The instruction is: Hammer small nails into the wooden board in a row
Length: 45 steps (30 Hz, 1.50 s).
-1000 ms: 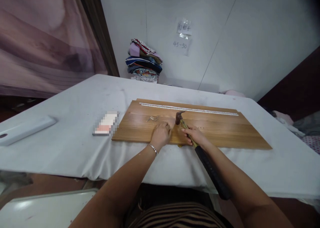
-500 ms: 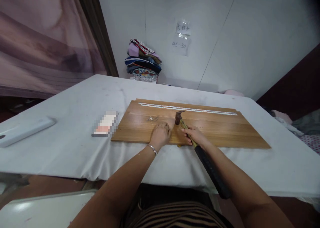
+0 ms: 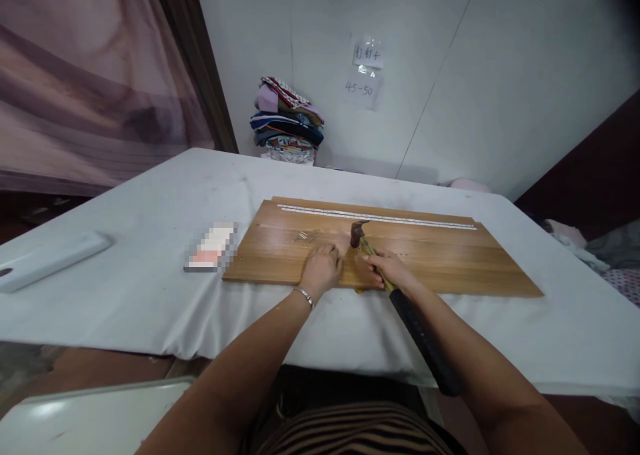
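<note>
A long wooden board lies on the white-covered table. My right hand grips a claw hammer high on its yellow shaft, near the head; the black handle runs back along my forearm. The hammer head rests low over the board. My left hand is closed, fingers pinched together on the board just left of the hammer head; what it pinches is hidden. A few loose nails lie on the board to the left. A pale strip runs along the board's far edge.
A blurred small box sits left of the board. A white flat object lies at the table's left edge. Folded cloths are stacked against the far wall. A white chair surface is at lower left.
</note>
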Motion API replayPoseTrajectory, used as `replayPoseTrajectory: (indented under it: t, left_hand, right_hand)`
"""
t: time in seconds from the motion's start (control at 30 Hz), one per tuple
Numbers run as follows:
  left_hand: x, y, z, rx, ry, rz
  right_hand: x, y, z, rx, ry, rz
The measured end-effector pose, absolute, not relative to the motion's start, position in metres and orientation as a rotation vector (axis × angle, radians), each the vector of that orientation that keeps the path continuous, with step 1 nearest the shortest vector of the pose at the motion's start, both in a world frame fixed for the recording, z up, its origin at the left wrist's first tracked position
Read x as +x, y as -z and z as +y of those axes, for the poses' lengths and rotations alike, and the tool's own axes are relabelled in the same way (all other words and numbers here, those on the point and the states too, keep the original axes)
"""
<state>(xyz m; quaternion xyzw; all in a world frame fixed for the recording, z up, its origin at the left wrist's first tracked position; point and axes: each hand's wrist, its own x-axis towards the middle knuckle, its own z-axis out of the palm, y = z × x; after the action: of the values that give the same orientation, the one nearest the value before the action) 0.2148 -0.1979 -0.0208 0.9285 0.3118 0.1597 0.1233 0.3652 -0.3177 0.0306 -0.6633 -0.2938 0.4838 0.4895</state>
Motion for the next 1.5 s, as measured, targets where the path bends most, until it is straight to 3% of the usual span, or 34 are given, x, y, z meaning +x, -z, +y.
replayPoseTrajectory:
  t: [1.5]
  left_hand:
    - [0.2152, 0.0200, -0.1985, 2.707, -0.452, 0.899]
  right_hand:
    - [0.3658, -0.0244, -0.3176, -1.597, -1.172, -0.750]
